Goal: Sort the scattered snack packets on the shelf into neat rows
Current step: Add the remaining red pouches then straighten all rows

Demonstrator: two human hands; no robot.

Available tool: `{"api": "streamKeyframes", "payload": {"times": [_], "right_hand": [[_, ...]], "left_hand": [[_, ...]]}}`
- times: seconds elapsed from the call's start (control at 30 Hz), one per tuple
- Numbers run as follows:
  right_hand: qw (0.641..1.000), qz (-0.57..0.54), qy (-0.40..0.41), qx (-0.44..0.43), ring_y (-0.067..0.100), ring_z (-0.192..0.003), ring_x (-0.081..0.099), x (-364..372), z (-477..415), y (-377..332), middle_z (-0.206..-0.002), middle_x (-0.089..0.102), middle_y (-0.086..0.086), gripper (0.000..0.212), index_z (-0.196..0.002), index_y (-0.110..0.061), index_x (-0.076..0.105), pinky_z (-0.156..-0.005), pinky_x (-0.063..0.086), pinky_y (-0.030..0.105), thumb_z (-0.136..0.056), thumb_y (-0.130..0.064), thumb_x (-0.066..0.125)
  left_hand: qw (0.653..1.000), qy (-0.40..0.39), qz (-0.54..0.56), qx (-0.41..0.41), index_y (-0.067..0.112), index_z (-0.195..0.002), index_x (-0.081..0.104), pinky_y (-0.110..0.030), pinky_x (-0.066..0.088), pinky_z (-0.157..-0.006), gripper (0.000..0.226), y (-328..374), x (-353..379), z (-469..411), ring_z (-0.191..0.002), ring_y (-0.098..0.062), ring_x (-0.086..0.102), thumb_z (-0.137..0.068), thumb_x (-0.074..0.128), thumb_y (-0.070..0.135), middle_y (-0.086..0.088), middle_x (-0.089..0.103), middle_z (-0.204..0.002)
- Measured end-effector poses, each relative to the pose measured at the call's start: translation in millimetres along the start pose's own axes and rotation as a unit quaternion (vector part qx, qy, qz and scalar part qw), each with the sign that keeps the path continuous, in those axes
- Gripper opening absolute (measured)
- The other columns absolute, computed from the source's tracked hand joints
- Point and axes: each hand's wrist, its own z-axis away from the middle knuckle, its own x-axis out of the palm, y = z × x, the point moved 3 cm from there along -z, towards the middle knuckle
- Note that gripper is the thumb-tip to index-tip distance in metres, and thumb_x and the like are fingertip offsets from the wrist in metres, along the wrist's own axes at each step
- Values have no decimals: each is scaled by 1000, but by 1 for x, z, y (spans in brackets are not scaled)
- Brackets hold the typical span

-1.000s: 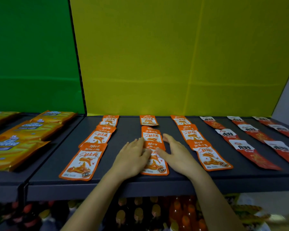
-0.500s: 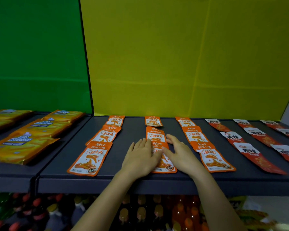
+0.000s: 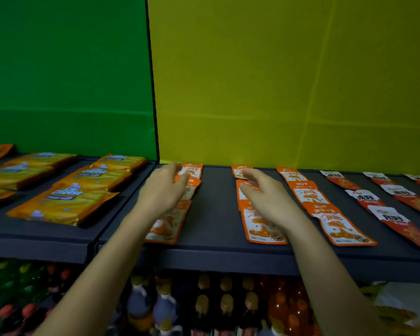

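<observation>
Left hand (image 3: 164, 192) grip released over orange packets (image 3: 262, 224), right hand (image 3: 267, 197) grip released

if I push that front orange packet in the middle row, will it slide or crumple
The front orange packet looks flat and thin, lying flush on the dark shelf, so it would probably slide easily. Its glossy film suggests it is slippery and light. It seems floppy, so a push at one corner may turn it.

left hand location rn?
Head view: the left hand hovers over the leftmost row of orange snack packets, right of the yellow cheese-cracker packs.
</observation>
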Motion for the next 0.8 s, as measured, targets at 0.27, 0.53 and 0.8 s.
{"api": "streamKeyframes", "payload": {"times": [0.27,0.53,0.8], "right_hand": [[992,47,-108,36,25,-129,42,93,-9,-46,-139,47,8,38,-132,-12,43,-104,35,34,-97,-27,42],[985,143,-92,35,21,-128,40,122,-7,-41,-138,47,2,43,-137,-17,37,-104,34,35,-98,-33,35],[980,148,-123,43,17,-142,23,123,-13,-36,-154,29,-1,53,-148,-18,21,-116,22,36,-99,-34,31]], "left_hand": [[992,-115,-54,-13,6,-112,52,-35,38,-88,31,-69,6,7,-114,-31,52,-96,40,30,-17,59,-123],[985,-128,-65,92,11,-119,48,-37,31,-103,30,-69,9,16,-117,-24,49,-98,33,27,-7,56,-125],[986,-123,-66,90,11,-106,50,-36,32,-100,26,-64,8,18,-111,-24,50,-98,33,29,-6,57,-117]]}}
